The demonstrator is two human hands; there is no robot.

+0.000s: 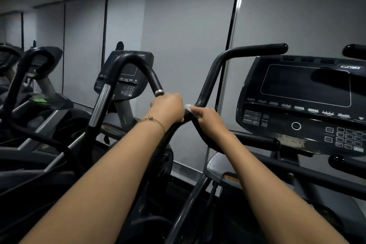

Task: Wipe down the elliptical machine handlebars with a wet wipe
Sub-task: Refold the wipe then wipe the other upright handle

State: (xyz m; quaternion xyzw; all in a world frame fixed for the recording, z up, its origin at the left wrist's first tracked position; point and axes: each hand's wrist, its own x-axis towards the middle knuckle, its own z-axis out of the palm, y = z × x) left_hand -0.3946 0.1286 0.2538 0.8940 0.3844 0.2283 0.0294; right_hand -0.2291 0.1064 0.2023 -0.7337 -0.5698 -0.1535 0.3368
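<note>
A black elliptical handlebar [213,77] rises from the lower middle, bends at hand height and runs up and right to a rounded end. My left hand [168,108], with a thin gold bracelet at the wrist, is closed around the bar just below the bend. My right hand [206,118] grips the bar at the bend, with a small white wet wipe [187,106] showing at its fingertips against the bar. Most of the wipe is hidden under the fingers.
The machine's black console [303,103] with screen and keypad stands at right, a lower fixed grip [255,139] beneath it. A second elliptical with a curved handlebar [136,65] and console stands at left, more machines beyond. Grey blinds cover the wall ahead.
</note>
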